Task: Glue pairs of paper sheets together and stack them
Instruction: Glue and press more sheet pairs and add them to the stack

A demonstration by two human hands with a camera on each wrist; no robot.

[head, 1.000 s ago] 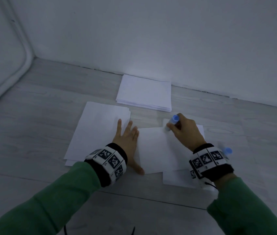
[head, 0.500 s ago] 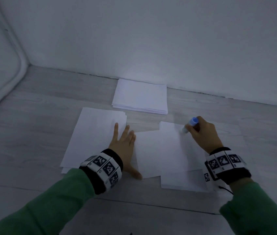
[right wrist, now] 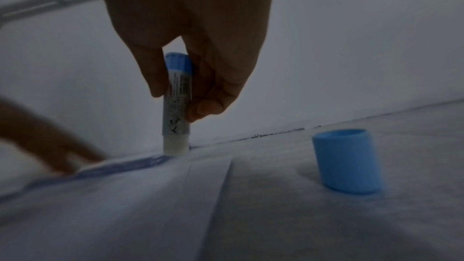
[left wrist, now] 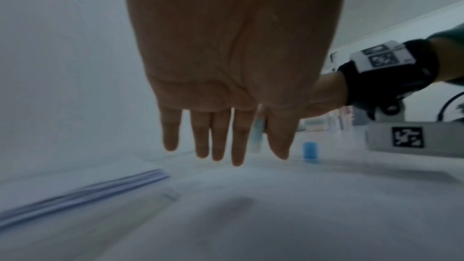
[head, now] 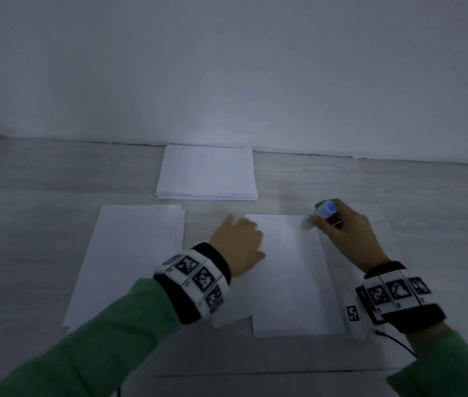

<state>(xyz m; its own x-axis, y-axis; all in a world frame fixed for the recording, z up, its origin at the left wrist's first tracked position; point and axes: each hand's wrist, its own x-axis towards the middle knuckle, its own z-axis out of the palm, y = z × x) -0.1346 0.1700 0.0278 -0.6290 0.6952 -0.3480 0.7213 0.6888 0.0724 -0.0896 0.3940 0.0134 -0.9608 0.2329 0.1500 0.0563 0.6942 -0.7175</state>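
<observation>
Mid-gluing: right hand [head: 347, 236] pinching glue stick [right wrist: 177, 104] at sheet [head: 287, 270] far edge, left hand [head: 238, 247] flat, holding nothing; far stack [head: 207, 173] built, left pile [head: 129, 259] pending.

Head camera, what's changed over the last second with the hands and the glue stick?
The right hand has carried the glue stick rightward along the far edge of the top sheet, leaving a blue glue line. The left hand has shifted right across that sheet, blurred in motion. The right hand's grip, the far stack and the left pile are unchanged.
</observation>
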